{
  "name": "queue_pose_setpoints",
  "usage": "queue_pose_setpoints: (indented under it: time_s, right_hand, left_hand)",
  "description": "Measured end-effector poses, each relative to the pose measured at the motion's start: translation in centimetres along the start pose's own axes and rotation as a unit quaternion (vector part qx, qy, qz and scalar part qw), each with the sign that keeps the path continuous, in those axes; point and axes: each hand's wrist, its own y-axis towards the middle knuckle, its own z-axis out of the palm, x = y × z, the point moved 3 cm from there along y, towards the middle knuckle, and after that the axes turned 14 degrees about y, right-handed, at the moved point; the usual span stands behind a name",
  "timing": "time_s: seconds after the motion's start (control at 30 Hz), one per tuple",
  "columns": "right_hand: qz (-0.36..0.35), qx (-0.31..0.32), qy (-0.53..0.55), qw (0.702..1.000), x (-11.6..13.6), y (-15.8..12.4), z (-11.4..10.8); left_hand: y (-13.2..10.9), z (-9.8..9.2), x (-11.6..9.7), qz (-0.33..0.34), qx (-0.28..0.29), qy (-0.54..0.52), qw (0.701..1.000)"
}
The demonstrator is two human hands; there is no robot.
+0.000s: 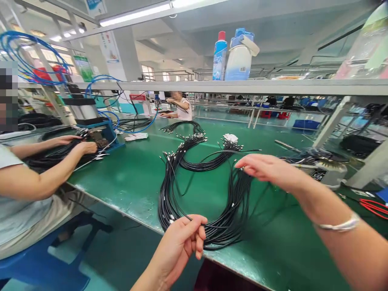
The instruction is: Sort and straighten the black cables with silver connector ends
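Note:
A U-shaped bundle of black cables with small pale connectors at its ends lies on the green tabletop, close to the front edge. My left hand is at the near curve of this bundle, thumb and forefinger pinched on a thin black cable. At the bundle's right end, my right hand has its fingers closed over the cable ends, somewhat blurred; how many cables it grips is hidden. Behind lies a second curved cable bundle, its connector ends pointing up and outward. A smaller cable bundle rests farther back.
On the left a co-worker handles dark cables beside a blue-framed press. A grey machine stands right, near red wires. A shelf overhead bears a spray can and a jug. The table edge runs in front.

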Motion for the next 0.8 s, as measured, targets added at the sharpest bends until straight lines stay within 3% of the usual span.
queue_pose_setpoints:
  time_s: [0.03,0.13,0.27,0.37,0.47,0.57,0.7,0.8]
  right_hand:
    - [-0.022,0.054,-0.003,0.998,0.9,0.2,2.3]
    - [-0.078,0.139,-0.038,0.986,1.2,-0.1,8.1]
    - [-0.1,0.185,-0.059,0.976,-1.6,-1.1,11.9]
    - [-0.017,0.214,0.04,0.976,-4.1,-1.6,12.4]
    - [0.053,0.251,0.192,0.947,-5.6,-2.0,12.2]
    - [0.089,0.227,0.259,0.935,-6.7,-2.2,11.8]
    - [0.051,0.127,0.115,0.984,-7.9,-2.3,10.8]
    - [0.001,0.075,-0.003,0.997,-8.4,-2.7,9.6]
  left_hand:
    - [0.3,0.5,0.1,-0.001,0.012,-0.002,1.0]
    - [1.0,1.0,0.8,0.005,0.03,-0.015,0.999]
    - [1.4,0.3,2.0,0.0,0.014,-0.024,1.0]
    - [1.3,-0.3,2.6,0.004,-0.019,-0.035,0.999]
    - [1.4,-0.5,2.9,0.005,-0.036,-0.038,0.999]
    - [1.6,-0.5,3.2,-0.003,-0.032,-0.026,0.999]
    - [1.6,-0.4,3.4,-0.005,-0.049,-0.018,0.999]
    - [1.3,-0.2,3.4,0.002,-0.059,-0.002,0.998]
